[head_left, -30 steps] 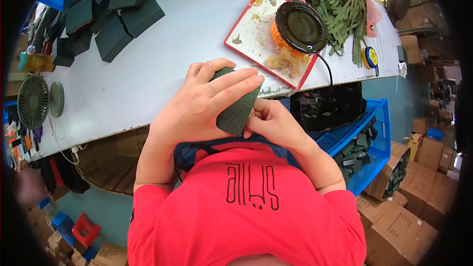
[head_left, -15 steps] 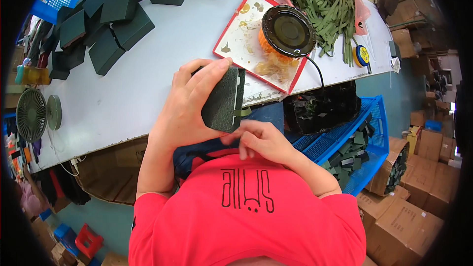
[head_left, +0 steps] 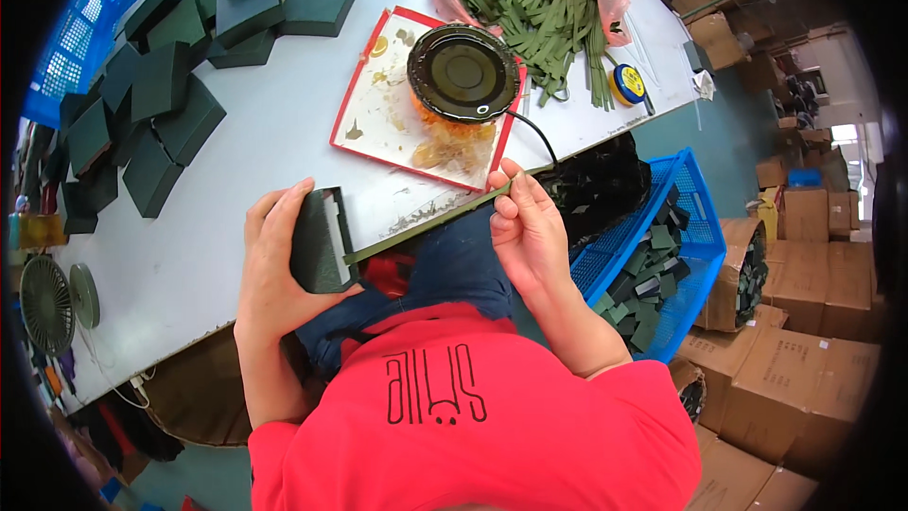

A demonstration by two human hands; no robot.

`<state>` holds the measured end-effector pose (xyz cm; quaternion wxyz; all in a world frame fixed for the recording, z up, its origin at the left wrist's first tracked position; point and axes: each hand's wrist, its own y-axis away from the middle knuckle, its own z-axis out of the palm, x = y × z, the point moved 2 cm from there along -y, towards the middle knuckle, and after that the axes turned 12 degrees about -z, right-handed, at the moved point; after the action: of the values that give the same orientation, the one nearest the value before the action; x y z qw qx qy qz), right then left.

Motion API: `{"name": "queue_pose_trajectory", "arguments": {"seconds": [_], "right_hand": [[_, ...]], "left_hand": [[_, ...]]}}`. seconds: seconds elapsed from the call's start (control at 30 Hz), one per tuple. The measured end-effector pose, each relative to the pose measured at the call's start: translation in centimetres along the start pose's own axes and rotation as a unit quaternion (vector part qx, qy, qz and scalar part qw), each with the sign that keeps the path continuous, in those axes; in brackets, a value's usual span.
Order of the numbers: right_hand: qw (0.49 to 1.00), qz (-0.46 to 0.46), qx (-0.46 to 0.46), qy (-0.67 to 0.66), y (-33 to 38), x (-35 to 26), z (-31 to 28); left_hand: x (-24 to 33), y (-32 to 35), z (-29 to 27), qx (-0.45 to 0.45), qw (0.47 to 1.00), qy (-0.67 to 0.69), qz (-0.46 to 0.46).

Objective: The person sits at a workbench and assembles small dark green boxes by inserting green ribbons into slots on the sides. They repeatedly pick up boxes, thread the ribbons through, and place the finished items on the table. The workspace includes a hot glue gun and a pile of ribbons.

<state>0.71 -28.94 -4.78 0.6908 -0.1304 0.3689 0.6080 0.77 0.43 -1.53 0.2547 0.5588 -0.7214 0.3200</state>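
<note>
My left hand [head_left: 270, 265] grips a dark green box [head_left: 319, 240] on its edge, just off the front edge of the white table [head_left: 236, 161]. A thin green ribbon strip [head_left: 426, 222] runs from the box up to my right hand [head_left: 525, 222], which pinches its far end. The strip is stretched taut between the two hands. Just beyond my hands lies a red-rimmed white tray [head_left: 378, 118] with a round black glue pot [head_left: 463, 71] standing on it.
Several dark green boxes [head_left: 161, 85] are piled at the table's left and back. A pink bag of green strips [head_left: 530, 0] sits at the back right, a yellow tape roll [head_left: 626, 83] beside it. A blue crate [head_left: 662, 255] of dark pieces stands to my right; cardboard cartons [head_left: 785, 369] lie beyond.
The hands, close together on the box before, have drawn apart. My right hand has pulled the green strip out to the right while my left hand turned the box on edge.
</note>
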Motion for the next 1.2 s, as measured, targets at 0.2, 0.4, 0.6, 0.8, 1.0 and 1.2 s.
{"name": "queue_pose_trajectory", "arguments": {"seconds": [0.2,0.4,0.6,0.8,1.0,1.2], "right_hand": [[0.999,-0.043,-0.017,-0.009,-0.7,0.0,0.1],[0.985,-0.087,-0.092,0.118,-2.8,-0.9,0.9],[0.957,-0.113,-0.091,0.25,-5.1,-1.3,1.6],[0.953,-0.099,-0.088,0.273,-6.1,-1.4,2.1],[0.96,-0.064,-0.072,0.265,-6.7,-1.5,2.2],[0.967,-0.075,-0.079,0.229,-5.3,-1.6,2.1]], "left_hand": [[-0.5,0.4,-0.2,0.002,1.0,-0.01,0.01],[0.0,0.1,0.2,-0.015,1.0,-0.006,0.012],[1.1,-0.9,0.9,-0.036,0.998,-0.012,0.043],[1.6,-1.3,1.0,-0.044,0.998,-0.026,0.049],[1.5,-1.2,1.2,-0.036,0.997,-0.024,0.06],[1.3,-1.2,0.9,-0.035,0.998,-0.016,0.053]]}}
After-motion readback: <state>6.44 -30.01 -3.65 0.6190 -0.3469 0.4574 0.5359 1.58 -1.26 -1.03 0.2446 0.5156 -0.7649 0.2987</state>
